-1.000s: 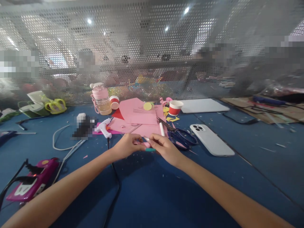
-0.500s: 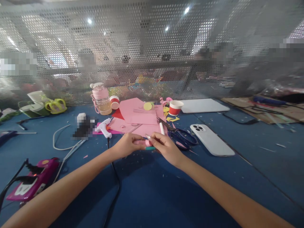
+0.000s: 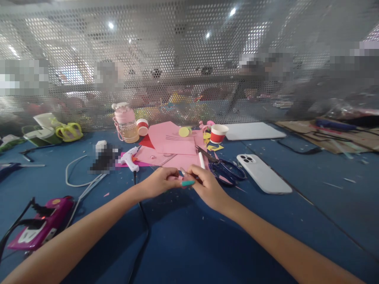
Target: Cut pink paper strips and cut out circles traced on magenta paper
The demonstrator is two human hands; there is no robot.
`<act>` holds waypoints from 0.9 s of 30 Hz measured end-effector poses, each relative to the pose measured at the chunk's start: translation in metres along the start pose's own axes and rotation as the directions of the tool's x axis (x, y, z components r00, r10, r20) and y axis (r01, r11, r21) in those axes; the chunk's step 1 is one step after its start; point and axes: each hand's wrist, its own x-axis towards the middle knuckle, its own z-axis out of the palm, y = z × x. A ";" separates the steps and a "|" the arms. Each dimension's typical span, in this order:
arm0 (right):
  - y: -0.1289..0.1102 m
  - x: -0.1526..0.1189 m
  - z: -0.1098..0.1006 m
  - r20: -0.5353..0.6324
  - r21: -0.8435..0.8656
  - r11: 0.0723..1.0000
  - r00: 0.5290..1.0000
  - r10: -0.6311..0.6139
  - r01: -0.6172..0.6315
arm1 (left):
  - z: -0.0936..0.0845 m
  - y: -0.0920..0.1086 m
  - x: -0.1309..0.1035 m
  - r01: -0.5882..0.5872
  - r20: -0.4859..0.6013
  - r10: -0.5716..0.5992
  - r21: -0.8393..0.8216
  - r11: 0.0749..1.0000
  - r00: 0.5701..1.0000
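Pink piece (image 3: 175, 178) sits between both hands (image 3: 160, 183) (image 3: 209, 189), scissors (image 3: 229, 170) close at right.

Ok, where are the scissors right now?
In the head view, the scissors lie right of centre, between the right hand and the white phone, blades towards the pink paper.

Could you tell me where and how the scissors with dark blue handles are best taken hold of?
Probably by the dark blue looped handles of the scissors, with the right hand coming from the near right. The scissors lie with these handles toward the near right, while the dark metal blades point away to the left, over pink paper sheets.
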 end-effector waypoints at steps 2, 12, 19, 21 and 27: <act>0.000 0.000 0.000 0.018 0.047 0.999 1.000 0.017 -0.018 | -0.002 0.000 -0.001 -0.025 0.021 0.023 0.063 0.998 1.000; -0.005 -0.001 -0.003 0.007 0.126 0.990 0.998 0.065 -0.065 | -0.004 0.002 -0.001 -0.117 0.078 0.127 -0.117 0.986 0.989; -0.007 -0.001 -0.002 0.056 0.185 0.980 0.997 0.060 -0.070 | -0.011 0.005 -0.004 0.013 0.159 -0.003 -0.063 0.998 0.987; -0.007 -0.002 -0.001 0.069 0.214 0.974 0.995 0.068 -0.082 | -0.010 0.007 -0.006 0.037 0.172 -0.022 -0.081 0.996 0.985; -0.010 -0.003 -0.002 0.063 0.215 0.974 0.996 0.058 -0.071 | -0.005 0.005 -0.003 -0.011 0.142 0.038 -0.191 0.982 0.989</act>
